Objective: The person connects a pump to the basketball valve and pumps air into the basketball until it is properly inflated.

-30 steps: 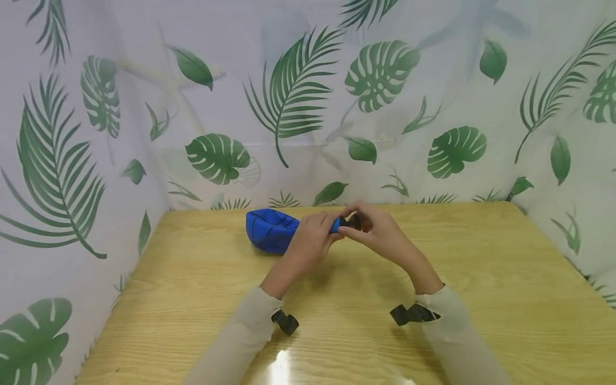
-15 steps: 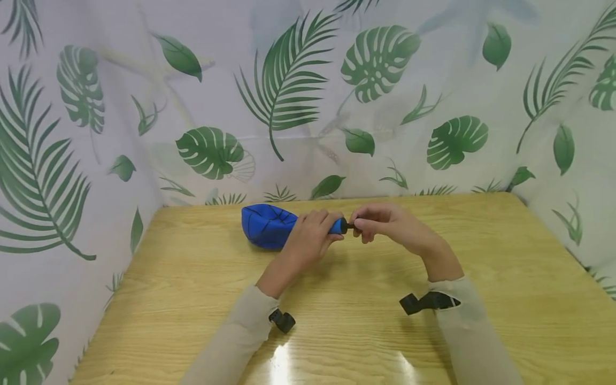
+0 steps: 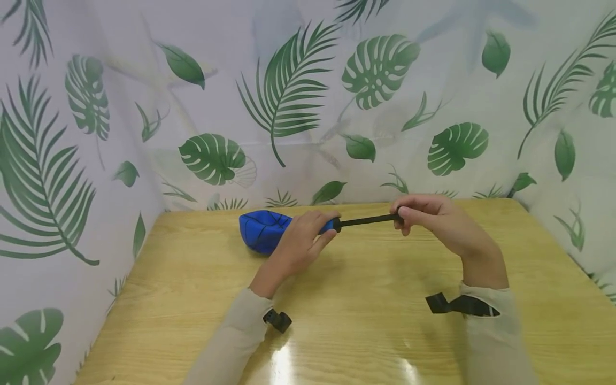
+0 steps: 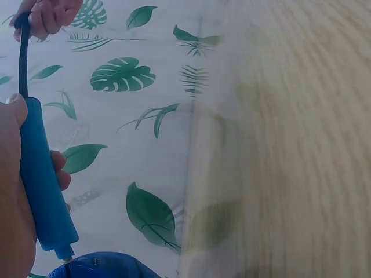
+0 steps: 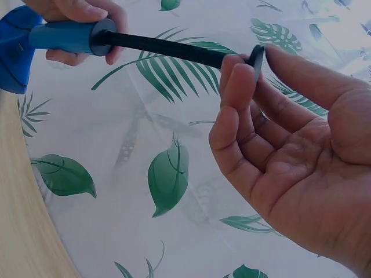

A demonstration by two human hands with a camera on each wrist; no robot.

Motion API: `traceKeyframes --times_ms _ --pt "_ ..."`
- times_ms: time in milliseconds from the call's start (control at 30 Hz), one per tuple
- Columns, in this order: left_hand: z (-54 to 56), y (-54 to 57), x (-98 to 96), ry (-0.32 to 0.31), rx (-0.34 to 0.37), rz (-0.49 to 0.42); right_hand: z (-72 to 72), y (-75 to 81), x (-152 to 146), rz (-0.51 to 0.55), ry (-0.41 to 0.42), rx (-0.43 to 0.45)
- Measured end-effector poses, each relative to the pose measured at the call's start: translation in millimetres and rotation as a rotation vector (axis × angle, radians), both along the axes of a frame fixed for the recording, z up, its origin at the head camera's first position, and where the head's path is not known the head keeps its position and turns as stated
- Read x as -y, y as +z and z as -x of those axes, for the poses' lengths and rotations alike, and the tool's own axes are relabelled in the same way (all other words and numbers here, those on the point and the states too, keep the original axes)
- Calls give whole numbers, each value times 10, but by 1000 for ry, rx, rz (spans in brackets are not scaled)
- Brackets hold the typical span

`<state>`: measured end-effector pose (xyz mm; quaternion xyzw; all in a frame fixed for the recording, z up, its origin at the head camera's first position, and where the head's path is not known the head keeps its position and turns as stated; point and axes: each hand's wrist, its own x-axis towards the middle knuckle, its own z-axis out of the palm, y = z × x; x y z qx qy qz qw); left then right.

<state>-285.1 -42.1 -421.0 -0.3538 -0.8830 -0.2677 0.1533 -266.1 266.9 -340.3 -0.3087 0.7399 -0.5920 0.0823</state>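
A blue hand pump (image 4: 47,174) has its black rod (image 3: 368,220) drawn far out to the right. Around the barrel, my left hand (image 3: 297,243) holds it with curled fingers. My right hand (image 3: 445,224) pinches the black handle (image 5: 256,58) at the rod's end between thumb and fingers. Left of my left hand lies a blue ball (image 3: 262,230) with black lines, dented and partly deflated. In the left wrist view, the pump's tip meets the ball (image 4: 110,266) through a short thin needle.
The wooden table (image 3: 337,321) spreads beneath both hands. Behind it and at both sides hangs a white leaf-print cloth (image 3: 308,176). A black strap mount (image 3: 277,321) sits at the left wrist and another black mount (image 3: 462,305) at the right.
My right hand has moved right, pulling the black rod from nearly fully in to far out of the barrel. My left hand still grips the barrel, shifted slightly left.
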Motion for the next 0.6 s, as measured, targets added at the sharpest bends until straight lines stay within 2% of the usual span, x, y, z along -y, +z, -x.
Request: traceKeyframes --times_ms 133,267,467,600 --pt "-13 1 -4 -21 -1 -22 -19 -6 14 25 7 9" --pt "-50 -15 -27 -40 -44 -47 25 -116 211 26 28 45" --pt "-48 -10 -79 -34 -111 -81 126 -330 544 83 75 175" --pt "-50 -27 -106 -35 -117 -83 131 -444 694 129 92 258"
